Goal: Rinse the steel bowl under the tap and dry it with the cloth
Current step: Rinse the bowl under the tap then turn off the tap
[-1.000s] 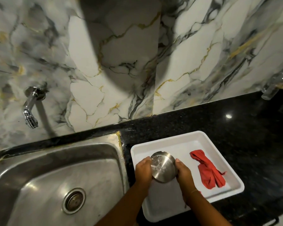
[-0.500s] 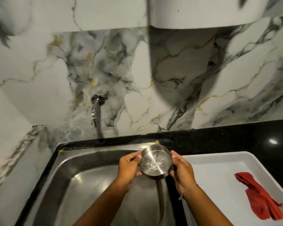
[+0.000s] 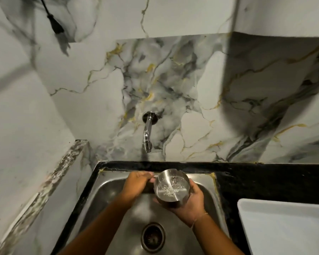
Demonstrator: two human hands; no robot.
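The small steel bowl (image 3: 171, 186) hangs over the steel sink (image 3: 109, 197), its open side facing me, with specks on its inside. My right hand (image 3: 190, 205) cups it from below and the right. My left hand (image 3: 137, 184) pinches its left rim. The chrome tap (image 3: 147, 133) juts from the marble wall above and slightly left of the bowl; no water runs from it. The red cloth is out of view, except perhaps a red sliver at the right edge.
A white tray (image 3: 265, 227) lies on the black counter (image 3: 256, 181) right of the sink. The sink drain (image 3: 152, 234) sits below my hands. A low marble ledge (image 3: 50, 181) borders the sink's left. A dark cord (image 3: 53, 23) hangs top left.
Both hands lifted the bowl out of the white tray and carried it left over the sink, below the tap. The view swung left, so the red cloth left the frame.
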